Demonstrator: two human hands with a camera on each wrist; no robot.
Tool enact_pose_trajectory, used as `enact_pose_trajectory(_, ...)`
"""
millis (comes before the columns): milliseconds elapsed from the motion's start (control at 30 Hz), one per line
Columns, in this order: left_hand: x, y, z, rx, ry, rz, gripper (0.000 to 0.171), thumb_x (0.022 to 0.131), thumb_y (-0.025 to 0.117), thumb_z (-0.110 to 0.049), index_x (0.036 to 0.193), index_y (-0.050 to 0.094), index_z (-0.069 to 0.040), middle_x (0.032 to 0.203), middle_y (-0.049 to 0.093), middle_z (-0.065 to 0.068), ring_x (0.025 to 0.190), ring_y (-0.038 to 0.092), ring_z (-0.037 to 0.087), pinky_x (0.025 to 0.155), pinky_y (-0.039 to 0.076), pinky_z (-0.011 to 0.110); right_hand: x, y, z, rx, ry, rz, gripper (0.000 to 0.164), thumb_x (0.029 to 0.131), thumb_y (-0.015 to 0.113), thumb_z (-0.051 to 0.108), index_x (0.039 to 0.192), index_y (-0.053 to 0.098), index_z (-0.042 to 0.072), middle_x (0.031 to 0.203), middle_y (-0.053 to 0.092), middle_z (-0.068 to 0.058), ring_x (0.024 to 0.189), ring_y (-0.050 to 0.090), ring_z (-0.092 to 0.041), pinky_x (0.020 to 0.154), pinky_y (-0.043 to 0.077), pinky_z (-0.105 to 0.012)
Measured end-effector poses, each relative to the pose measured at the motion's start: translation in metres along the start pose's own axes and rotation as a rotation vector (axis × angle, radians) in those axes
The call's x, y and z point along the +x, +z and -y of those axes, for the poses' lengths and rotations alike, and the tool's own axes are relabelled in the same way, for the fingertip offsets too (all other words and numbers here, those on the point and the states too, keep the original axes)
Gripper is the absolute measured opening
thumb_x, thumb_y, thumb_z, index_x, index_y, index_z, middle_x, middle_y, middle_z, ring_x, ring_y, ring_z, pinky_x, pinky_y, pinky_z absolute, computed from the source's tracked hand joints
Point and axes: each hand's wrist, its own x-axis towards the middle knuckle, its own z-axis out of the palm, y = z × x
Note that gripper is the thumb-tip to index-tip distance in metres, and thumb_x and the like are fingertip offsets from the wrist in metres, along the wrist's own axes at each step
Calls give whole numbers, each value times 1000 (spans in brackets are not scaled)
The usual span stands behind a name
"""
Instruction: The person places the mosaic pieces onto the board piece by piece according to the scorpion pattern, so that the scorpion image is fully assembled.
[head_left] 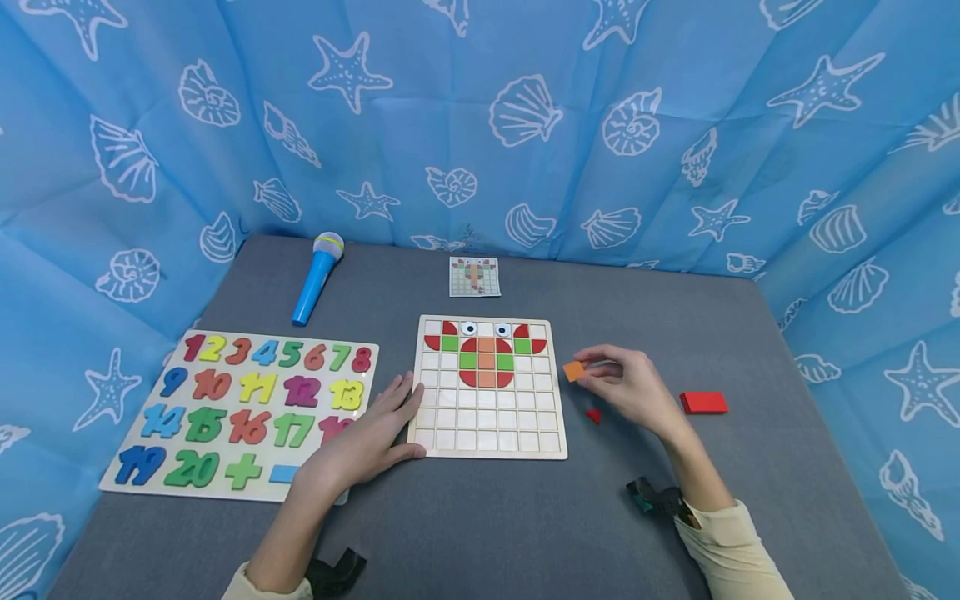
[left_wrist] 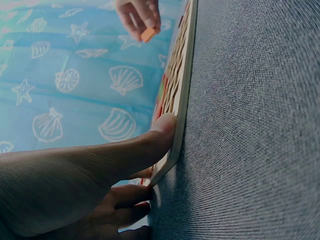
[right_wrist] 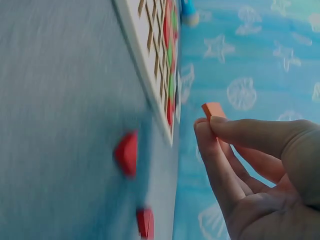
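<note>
My right hand [head_left: 626,385] pinches a small orange square tile [head_left: 573,371] between thumb and fingertips, just off the right side of a wooden grid board [head_left: 487,442]. In the right wrist view the tile [right_wrist: 214,110] is raised above the tabletop. My left hand [head_left: 375,437] rests against the board's near left corner, thumb [left_wrist: 165,125] on the near edge and fingers along the left side. Red quarter-round, green square and orange square tiles, with two eye tiles [head_left: 503,330], form a figure in the board's upper rows. A small red piece [head_left: 593,415] lies below my right hand.
A picture card [head_left: 475,277] with a similar figure lies behind the board. Left of it are a blue toy microphone [head_left: 315,279] and a number puzzle board [head_left: 258,492], partly under my left forearm. A red block [head_left: 704,403] lies at right. A blue curtain [head_left: 480,167] surrounds the table.
</note>
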Motion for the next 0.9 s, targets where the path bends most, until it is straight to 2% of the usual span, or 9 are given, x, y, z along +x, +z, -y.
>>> enact_pose_trajectory(167,-2,-5,-5,-12,-8,10,99,96,81,-47,172,29,-9,183,22,16,170,19,42,130,34,64,4,18,14,80,-18,84,36,95,79,-3,130,72,-6,126,76,-25,101,81,-28,81,62,-16)
enact_pose_trajectory(367,-6,-13,-14,-24,8,12,96,97,81,-42,170,31,-4,180,24,22,169,21,45,130,36,63,12,42,29,94,-35,143,28,94,81,1,122,76,-1,109,79,-17,91,78,-17,77,63,-19)
enact_pose_trajectory(433,-7,-17,-20,-36,-7,24,96,96,82,-39,170,31,-3,181,24,22,169,20,46,130,35,64,14,49,33,70,-48,158,24,94,80,1,118,77,0,103,79,-13,88,76,-14,77,64,-21)
enact_pose_trajectory(600,-7,-18,-22,-24,-26,35,96,96,83,-36,170,32,-3,180,25,22,169,21,46,129,36,64,20,64,41,-32,-114,201,18,93,82,3,111,78,0,92,77,-6,81,71,-8,76,64,-24)
enact_pose_trajectory(733,-7,-16,-20,-20,-29,27,98,95,83,-41,170,32,-4,181,24,20,169,21,45,128,36,65,24,73,46,-71,-145,239,20,92,85,4,110,78,-1,91,77,-5,79,68,-6,74,62,-21)
enact_pose_trajectory(900,-5,-9,-10,-5,-8,9,99,95,80,-50,171,31,-8,181,24,18,169,22,44,127,37,66,27,83,53,-127,-166,229,21,91,88,8,108,78,0,87,76,-4,76,65,-4,71,58,-19)
